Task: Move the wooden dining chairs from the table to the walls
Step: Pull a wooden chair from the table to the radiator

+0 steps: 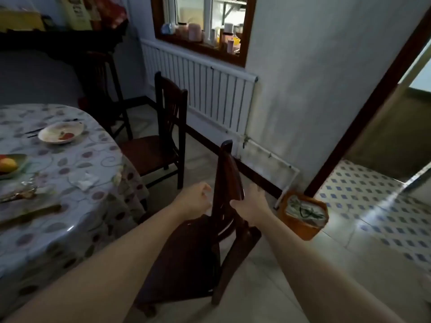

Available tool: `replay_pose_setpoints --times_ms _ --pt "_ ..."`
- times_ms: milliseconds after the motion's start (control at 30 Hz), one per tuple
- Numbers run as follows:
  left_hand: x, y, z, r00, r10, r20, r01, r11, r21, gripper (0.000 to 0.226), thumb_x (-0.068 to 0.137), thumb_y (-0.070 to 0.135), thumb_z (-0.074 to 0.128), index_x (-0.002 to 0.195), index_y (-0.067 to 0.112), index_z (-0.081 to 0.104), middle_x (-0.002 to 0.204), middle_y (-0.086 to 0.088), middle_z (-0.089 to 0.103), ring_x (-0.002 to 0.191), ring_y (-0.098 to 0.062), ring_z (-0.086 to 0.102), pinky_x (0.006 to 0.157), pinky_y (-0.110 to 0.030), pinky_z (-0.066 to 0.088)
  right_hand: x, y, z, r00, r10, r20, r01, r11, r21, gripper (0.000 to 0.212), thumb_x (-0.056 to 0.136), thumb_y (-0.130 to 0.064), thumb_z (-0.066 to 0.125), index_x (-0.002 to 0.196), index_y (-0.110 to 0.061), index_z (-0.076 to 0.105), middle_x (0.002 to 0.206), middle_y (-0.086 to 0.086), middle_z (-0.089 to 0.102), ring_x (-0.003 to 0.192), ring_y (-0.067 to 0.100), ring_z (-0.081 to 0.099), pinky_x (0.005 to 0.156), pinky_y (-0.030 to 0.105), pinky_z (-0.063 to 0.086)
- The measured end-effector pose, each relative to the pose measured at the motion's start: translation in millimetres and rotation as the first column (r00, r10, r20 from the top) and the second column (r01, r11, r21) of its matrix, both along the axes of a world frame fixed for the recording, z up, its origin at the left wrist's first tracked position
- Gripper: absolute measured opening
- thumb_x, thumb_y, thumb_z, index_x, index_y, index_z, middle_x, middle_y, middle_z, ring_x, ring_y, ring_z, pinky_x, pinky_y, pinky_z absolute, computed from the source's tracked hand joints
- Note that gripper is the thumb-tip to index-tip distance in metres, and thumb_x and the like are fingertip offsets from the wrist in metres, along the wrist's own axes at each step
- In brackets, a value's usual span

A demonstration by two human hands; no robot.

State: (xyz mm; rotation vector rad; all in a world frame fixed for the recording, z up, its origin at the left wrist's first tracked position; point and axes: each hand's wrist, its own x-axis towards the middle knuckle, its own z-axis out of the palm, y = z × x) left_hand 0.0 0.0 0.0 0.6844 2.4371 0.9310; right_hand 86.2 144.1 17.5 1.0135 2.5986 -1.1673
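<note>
A dark wooden dining chair [186, 257] stands right in front of me beside the table [70, 229], its back pointing toward the wall. My right hand [250, 205] grips the top rail of its backrest from the right side. My left hand [194, 199] hovers just left of the backrest with fingers loosely curled, holding nothing. A second wooden chair [161, 148] stands further along the table edge, near the radiator. A third dark chair [102, 89] is dimly visible in the shadowed corner behind it.
The table carries a floral cloth, a plate [61, 132], a dish with fruit [9, 165] and scraps. A white radiator [210, 96] lines the wall under the window. An orange bin [303, 213] sits by the open doorway [373, 171]. Tiled floor lies between chair and wall.
</note>
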Motion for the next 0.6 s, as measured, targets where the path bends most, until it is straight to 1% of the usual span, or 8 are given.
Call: replay_pose_setpoints --times_ms 67,133,200,233,267,333,433,600 --pt "-15.4 21.7 -3.6 0.999 -0.034 -0.033 0.032 0.998 -0.051 0.045 0.088 0.015 0.056 0.131 0.016 0.046 0.129 -0.007 0.054 0.107 -0.016 0.053 0.082 -0.025 0.041 -14.3 14.2 -5.9 0.999 -0.036 0.024 0.037 0.999 -0.037 0.067 0.088 -0.021 0.06 0.141 -0.006 0.023 0.148 0.02 0.022 0.118 0.036 0.048 0.09 0.039 0.05" --pt "-28.7 43.0 -9.5 0.995 -0.081 -0.055 0.075 0.991 -0.107 0.056 0.086 0.01 0.057 0.138 0.017 0.039 0.138 -0.007 0.048 0.121 -0.02 0.049 0.091 -0.027 0.043 -27.7 25.0 -15.1 0.996 -0.034 0.077 0.039 0.997 -0.064 0.063 0.088 -0.019 0.058 0.139 -0.003 0.025 0.143 0.021 0.029 0.115 0.035 0.05 0.089 0.037 0.05" --pt "-37.0 58.2 -17.3 0.98 -0.161 -0.116 0.141 0.977 -0.162 0.067 0.083 0.005 0.058 0.143 0.02 0.031 0.147 -0.005 0.038 0.131 -0.021 0.04 0.104 -0.032 0.039 -35.1 26.9 -23.6 0.996 -0.008 0.086 0.015 0.997 -0.075 0.044 0.088 -0.018 0.057 0.126 0.0 0.04 0.118 0.015 0.049 0.108 0.032 0.056 0.088 0.038 0.053" --pt "-42.3 66.1 -21.2 0.964 -0.215 -0.157 0.184 0.964 -0.193 0.072 0.082 0.003 0.057 0.145 0.021 0.027 0.15 -0.004 0.033 0.135 -0.022 0.034 0.109 -0.033 0.034 -38.6 28.8 -28.2 0.997 -0.008 0.075 0.014 0.997 -0.08 0.032 0.088 -0.018 0.057 0.114 -0.002 0.048 0.102 0.01 0.053 0.103 0.03 0.059 0.085 0.04 0.055" --pt "-47.3 74.1 -23.4 0.943 -0.264 -0.202 0.219 0.951 -0.218 0.074 0.082 0.002 0.056 0.146 0.022 0.025 0.153 -0.004 0.028 0.138 -0.023 0.029 0.112 -0.034 0.031 -42.4 30.5 -31.1 0.998 -0.011 0.069 0.016 0.997 -0.072 0.026 0.088 -0.021 0.058 0.106 -0.004 0.051 0.095 0.008 0.054 0.097 0.028 0.061 0.08 0.039 0.056" --pt "-57.6 89.7 -29.2 0.883 -0.353 -0.309 0.271 0.922 -0.278 0.075 0.082 0.001 0.055 0.146 0.023 0.024 0.156 -0.002 0.022 0.14 -0.024 0.023 0.113 -0.037 0.027 -49.3 34.3 -38.4 0.997 -0.018 0.078 0.022 0.999 -0.044 0.034 0.088 -0.029 0.06 0.11 -0.007 0.049 0.106 0.01 0.055 0.089 0.022 0.057 0.069 0.034 0.05" --pt "-72.0 110.5 -37.0 0.773 -0.485 -0.41 0.331 0.859 -0.391 0.071 0.081 0.003 0.06 0.143 0.022 0.03 0.157 0.0 0.019 0.144 -0.023 0.014 0.114 -0.041 0.02 -59.9 37.2 -49.8 0.995 -0.028 0.098 0.031 0.999 -0.036 0.038 0.086 -0.03 0.061 0.115 -0.009 0.048 0.112 0.01 0.058 0.097 0.026 0.059 0.072 0.034 0.049" --pt "-97.6 126.6 -47.0 0.599 -0.635 -0.488 0.411 0.767 -0.493 0.052 0.08 0.005 0.062 0.126 0.025 0.048 0.145 0.003 0.037 0.144 -0.017 0.014 0.116 -0.052 0.011 -75.3 35.8 -61.5 0.985 -0.156 0.071 0.164 0.979 -0.119 0.032 0.086 -0.018 0.061 0.116 -0.009 0.052 0.107 0.01 0.064 0.09 0.023 0.062 0.067 0.029 0.047"
